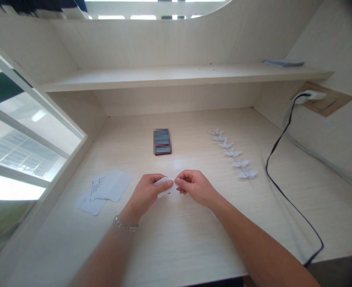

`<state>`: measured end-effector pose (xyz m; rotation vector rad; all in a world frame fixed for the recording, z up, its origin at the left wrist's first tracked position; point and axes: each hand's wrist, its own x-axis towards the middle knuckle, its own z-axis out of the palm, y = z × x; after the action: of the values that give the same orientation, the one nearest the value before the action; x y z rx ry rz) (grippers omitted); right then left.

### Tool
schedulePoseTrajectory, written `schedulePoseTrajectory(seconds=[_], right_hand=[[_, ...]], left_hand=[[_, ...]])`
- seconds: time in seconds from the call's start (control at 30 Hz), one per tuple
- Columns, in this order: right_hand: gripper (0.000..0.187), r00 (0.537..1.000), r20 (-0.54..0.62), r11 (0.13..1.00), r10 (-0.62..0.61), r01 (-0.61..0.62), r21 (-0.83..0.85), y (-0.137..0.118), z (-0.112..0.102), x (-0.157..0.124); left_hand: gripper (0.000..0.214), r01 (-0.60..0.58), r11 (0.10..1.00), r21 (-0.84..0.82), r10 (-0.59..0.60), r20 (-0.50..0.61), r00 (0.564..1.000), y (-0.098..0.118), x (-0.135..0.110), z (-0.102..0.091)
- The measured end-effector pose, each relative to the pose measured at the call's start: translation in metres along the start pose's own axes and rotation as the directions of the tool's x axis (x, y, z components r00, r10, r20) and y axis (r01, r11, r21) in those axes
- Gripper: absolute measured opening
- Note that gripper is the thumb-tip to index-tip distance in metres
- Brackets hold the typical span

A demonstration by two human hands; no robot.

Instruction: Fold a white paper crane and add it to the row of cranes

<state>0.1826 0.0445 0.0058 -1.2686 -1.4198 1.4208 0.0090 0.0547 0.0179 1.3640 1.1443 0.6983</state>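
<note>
Two narrow pinches: left hand [145,192] and right hand [194,187] hold a folded white paper [164,187]. Light, soft, creases easily; grip by edges. Six paper cranes [232,153] stand nearby.

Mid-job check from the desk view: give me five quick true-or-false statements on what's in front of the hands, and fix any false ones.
1. The left hand and right hand both pinch a small piece of white paper. True.
2. The metal bracelet is on the right wrist. False: the metal bracelet is on the left wrist.
3. Six folded paper cranes stand in a row right of the hands. True.
4. The black cable runs along the left side of the desk. False: the black cable runs on the right side of the desk, up to a wall socket.
5. Printed white sheets lie left of the left hand. True.
</note>
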Motion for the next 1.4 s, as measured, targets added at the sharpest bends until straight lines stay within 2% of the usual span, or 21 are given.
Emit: schedulePoseTrajectory(seconds=[0.2,0.37,0.47,0.57,0.63,0.73,0.93,1.13,1.23,1.4], right_hand=[[0.018,1.000,-0.003,0.999,-0.005,0.005,-0.032,0.001,0.000,0.000],[0.019,1.000,0.009,1.000,0.005,-0.005,0.023,0.000,-0.001,0.000],[0.019,1.000,0.001,1.000,0.008,-0.008,0.016,0.000,0.000,0.000],[0.021,1.000,0.005,1.000,0.015,-0.015,0.007,-0.001,0.000,0.000],[0.022,1.000,0.019,0.999,0.009,-0.010,0.034,-0.002,0.000,0.000],[0.023,0.999,0.032,0.997,0.005,-0.007,0.077,-0.003,-0.002,0.000],[0.023,0.999,0.040,0.994,0.019,-0.023,0.106,-0.002,-0.009,0.001],[0.021,1.000,-0.002,0.986,0.023,-0.023,0.167,-0.004,-0.015,0.001],[0.022,1.000,-0.009,0.984,0.029,-0.027,0.176,-0.006,-0.014,0.001],[0.024,0.999,0.046,0.992,0.017,-0.022,0.127,-0.004,-0.007,0.001]], left_hand=[[0.029,0.035,0.989,-0.142,-0.041,-0.037,0.999,-0.003,0.003,0.001],[0.033,0.067,0.963,-0.259,-0.068,0.006,0.998,-0.003,0.005,0.002],[0.036,0.067,0.981,-0.181,-0.068,0.000,0.998,-0.002,0.004,0.002],[0.032,0.045,0.998,-0.034,-0.045,-0.010,0.999,0.002,0.001,0.003],[0.028,0.009,1.000,0.000,-0.009,-0.036,0.999,0.005,0.000,0.003],[0.026,-0.029,0.999,-0.024,0.027,-0.083,0.996,0.007,0.000,0.001],[0.026,0.018,0.996,-0.086,-0.026,-0.102,0.994,0.004,0.001,-0.008],[0.025,0.032,0.990,-0.137,-0.048,-0.117,0.992,0.000,0.001,-0.014],[0.024,0.031,0.991,-0.133,-0.044,-0.096,0.994,0.001,0.001,-0.012],[0.023,-0.024,0.998,-0.057,0.020,-0.076,0.997,0.002,0.001,-0.009]])
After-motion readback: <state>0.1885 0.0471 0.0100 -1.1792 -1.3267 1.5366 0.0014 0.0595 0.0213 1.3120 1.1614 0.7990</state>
